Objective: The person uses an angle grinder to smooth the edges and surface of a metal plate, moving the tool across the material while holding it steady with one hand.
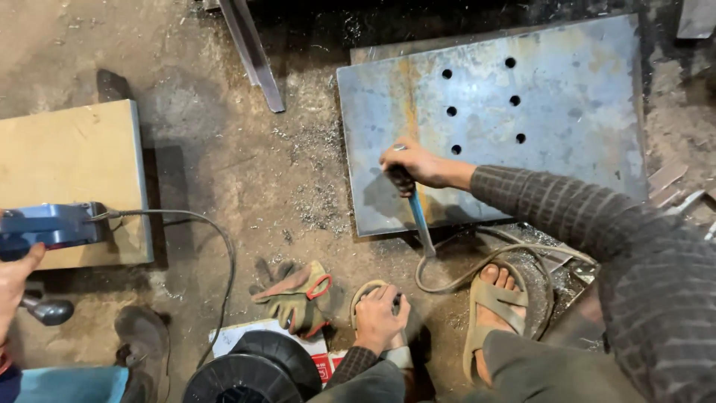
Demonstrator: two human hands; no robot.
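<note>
1. One blue-shafted tool [418,213], right hand [409,163] closed on its dark handle, tip below the drilled steel plate [552,97].
2. Stiff, likely heavy; best held by handle.
3. Left hand [379,317] rests curled on the sandalled foot [371,292].

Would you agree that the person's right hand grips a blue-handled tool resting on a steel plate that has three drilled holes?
Not quite: the steel plate shows seven drilled holes, not three, as the head view makes plain. The rest stands: the right hand grips the blue-handled tool, which rests on that plate.
</note>
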